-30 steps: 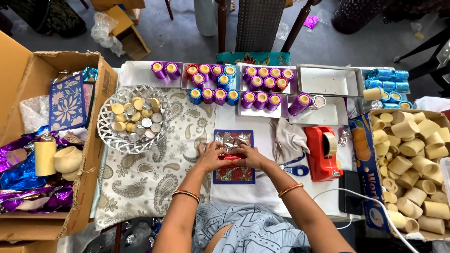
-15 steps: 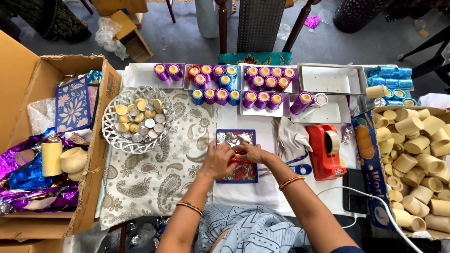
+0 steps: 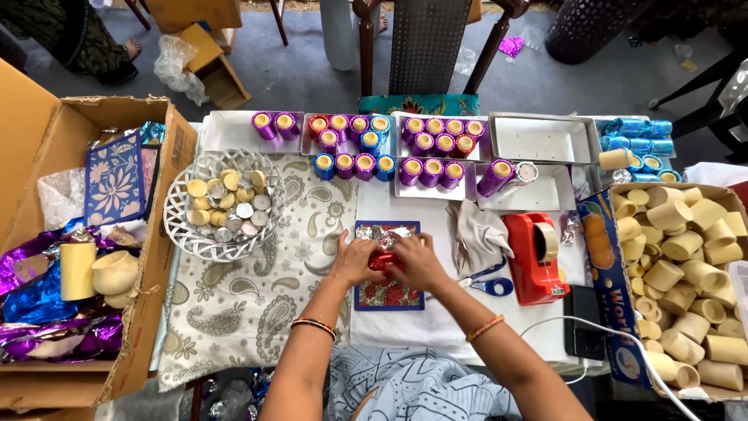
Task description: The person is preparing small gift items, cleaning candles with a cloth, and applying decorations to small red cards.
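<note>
My left hand and my right hand are cupped together around a small candle wrapped in shiny red foil, just above a floral tile board. A crumpled piece of silver foil lies at the board's far end. Both hands press on the red wrapped candle from either side; most of it is hidden by my fingers.
A white lattice basket of small discs sits to the left. White trays of purple, red and blue wrapped candles line the back. A red tape dispenser, blue scissors, a grey cloth and a box of bare candles lie right. A cardboard box stands left.
The wrapped piece between my hands now shows red foil, and my hands have closed more tightly around it over the board. The view has shifted slightly.
</note>
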